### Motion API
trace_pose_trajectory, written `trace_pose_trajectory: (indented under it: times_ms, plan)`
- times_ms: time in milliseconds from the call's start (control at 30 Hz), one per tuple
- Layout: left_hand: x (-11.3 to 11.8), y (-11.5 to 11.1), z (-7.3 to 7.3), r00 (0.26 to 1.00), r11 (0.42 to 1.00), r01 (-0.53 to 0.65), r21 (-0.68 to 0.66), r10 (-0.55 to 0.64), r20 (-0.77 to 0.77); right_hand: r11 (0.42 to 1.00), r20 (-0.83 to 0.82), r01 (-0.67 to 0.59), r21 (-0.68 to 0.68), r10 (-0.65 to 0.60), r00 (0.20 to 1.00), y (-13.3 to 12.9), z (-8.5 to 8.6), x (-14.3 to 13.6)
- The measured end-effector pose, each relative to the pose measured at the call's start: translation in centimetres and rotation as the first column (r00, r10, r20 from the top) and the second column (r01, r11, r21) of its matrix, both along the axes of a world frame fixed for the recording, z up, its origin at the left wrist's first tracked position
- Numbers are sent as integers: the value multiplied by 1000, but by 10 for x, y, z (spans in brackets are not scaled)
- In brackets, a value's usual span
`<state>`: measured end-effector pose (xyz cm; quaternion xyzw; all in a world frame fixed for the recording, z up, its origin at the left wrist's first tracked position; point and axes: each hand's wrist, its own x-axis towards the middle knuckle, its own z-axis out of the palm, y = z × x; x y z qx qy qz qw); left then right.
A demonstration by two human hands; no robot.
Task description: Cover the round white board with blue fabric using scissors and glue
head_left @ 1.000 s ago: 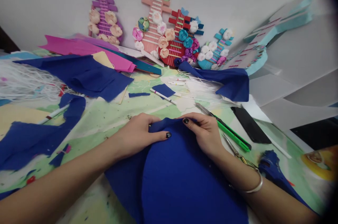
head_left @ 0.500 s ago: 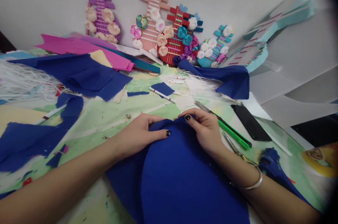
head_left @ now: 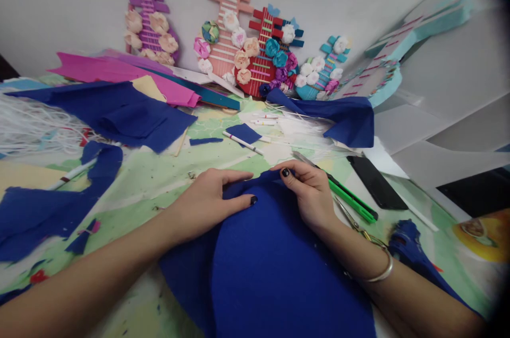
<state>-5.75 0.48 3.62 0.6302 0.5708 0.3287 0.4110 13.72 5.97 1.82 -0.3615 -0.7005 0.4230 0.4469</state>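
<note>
A dark blue sheet (head_left: 287,269), paper or cloth, spreads before me over what looks like a stiff piece with a rounded left edge. At its far left edge my left hand (head_left: 211,197) holds it, thumb on top and the forefinger stretched along the far side. My right hand (head_left: 308,189) pinches the far edge of the sheet between thumb and fingers, making a small raised fold. Close to the right hand lie a green box cutter (head_left: 353,200) and scissors (head_left: 356,224), partly behind the wrist. The undersides of both hands are hidden.
Blue scraps (head_left: 103,115), white cords (head_left: 35,125) and markers (head_left: 243,142) lie on the green tablecloth (head_left: 159,168). Guitar-shaped decorations (head_left: 225,51) lean on the wall. A phone (head_left: 376,181) and a blue glue gun (head_left: 406,245) are at right.
The left forefinger has straightened and lifted a little from the sheet's far edge. The right hand keeps its pinch almost in place. The whole view has shifted slightly.
</note>
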Motion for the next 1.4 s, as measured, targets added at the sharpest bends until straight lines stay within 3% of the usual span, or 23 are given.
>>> trace_pose_trajectory:
  times_ms: [100,233,300,433,600,733,900,1167,1400]
  plan:
    - [2,1,-2,974,982,9,-188,34,225,1000,12,-2,-4,2,1000,0,0,0]
    - [4,-1,-4,823,898,191,-395,72,563,1000,-11,-12,-16,12,1000,0,0,0]
    - [4,-2,-5,770,871,227,-435,112,628,1000,-22,-17,-16,17,1000,0,0,0]
    - [5,-3,-3,759,872,233,-430,113,641,1000,-22,-18,-21,18,1000,-1,2,-1]
    - [3,-2,-2,832,920,227,-319,-13,555,998,-47,-50,-39,49,998,-3,3,-1]
    - [1,-1,-1,962,983,150,-102,-121,246,992,-76,-91,-87,84,994,-3,2,0]
    - [3,-5,-1,985,984,170,60,-170,-4,982,-115,-111,-153,93,989,-3,1,0]
    - [1,-3,0,987,986,158,48,-156,-37,955,-187,-186,-231,144,972,-4,2,0]
    - [1,-3,0,986,989,146,14,-144,-79,957,-142,-217,-193,192,971,-4,1,0]
